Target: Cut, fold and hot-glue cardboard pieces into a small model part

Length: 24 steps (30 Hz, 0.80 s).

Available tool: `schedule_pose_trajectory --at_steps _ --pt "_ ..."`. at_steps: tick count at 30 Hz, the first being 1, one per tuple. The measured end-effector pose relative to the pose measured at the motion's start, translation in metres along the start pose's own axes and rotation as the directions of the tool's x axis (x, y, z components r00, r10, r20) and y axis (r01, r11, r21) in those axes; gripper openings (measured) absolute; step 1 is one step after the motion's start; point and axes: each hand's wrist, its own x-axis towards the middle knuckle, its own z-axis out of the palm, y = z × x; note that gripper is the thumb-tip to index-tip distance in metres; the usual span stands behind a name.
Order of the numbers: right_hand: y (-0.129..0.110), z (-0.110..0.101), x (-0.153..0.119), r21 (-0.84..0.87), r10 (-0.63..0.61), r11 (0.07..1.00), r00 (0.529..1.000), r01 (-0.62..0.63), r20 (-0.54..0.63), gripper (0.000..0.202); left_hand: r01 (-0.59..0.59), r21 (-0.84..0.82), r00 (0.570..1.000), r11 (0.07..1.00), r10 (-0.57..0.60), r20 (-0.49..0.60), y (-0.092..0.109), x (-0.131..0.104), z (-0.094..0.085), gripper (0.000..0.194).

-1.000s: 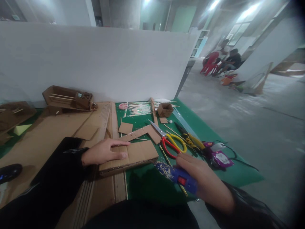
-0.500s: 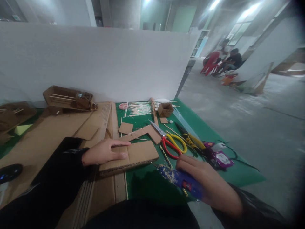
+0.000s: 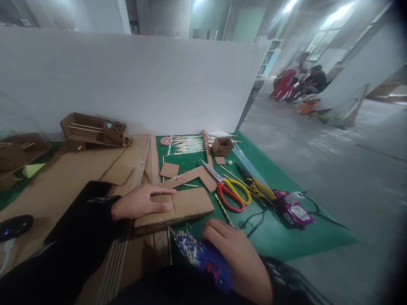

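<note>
A flat cardboard box (image 3: 190, 203) lies at the table's near edge, its corrugated layers showing along the front. My left hand (image 3: 143, 202) rests on its left part, fingers spread and pointing right. In my right hand (image 3: 237, 254) is a blue tool (image 3: 203, 258), probably a glue gun, with pale chips stuck on its front and a red part at its middle. Its tip points left, just below the box's front edge. A bent cardboard strip (image 3: 208, 180) lies behind the box, beside scissors (image 3: 229, 192) with red and yellow handles.
Yellow-black pliers (image 3: 259, 186) and a purple power box (image 3: 295, 212) with cables are on the right. A small open cardboard box (image 3: 222, 146) and wrapped sticks (image 3: 189, 144) lie farther back. A white board (image 3: 143, 84) stands behind the table. People sit far off at the right.
My right hand has moved left with the blue tool, bringing it in front of the box. The left hand stays on the cardboard. The view has shifted slightly.
</note>
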Motion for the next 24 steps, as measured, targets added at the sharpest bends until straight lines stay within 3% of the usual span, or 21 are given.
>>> schedule_pose_trajectory --at_steps 13,24 --pt "0.01 -0.002 0.0 0.0 0.024 1.0 1.0 -0.024 -0.005 0.013 0.008 0.008 1.0 1.0 -0.008 0.002 -0.001 0.0 0.0 0.059" --pt "0.0 0.0 0.012 -0.066 0.018 0.998 1.0 -0.018 -0.003 0.016 0.004 0.005 1.0 1.0 -0.004 0.007 0.001 0.0 0.0 0.061"
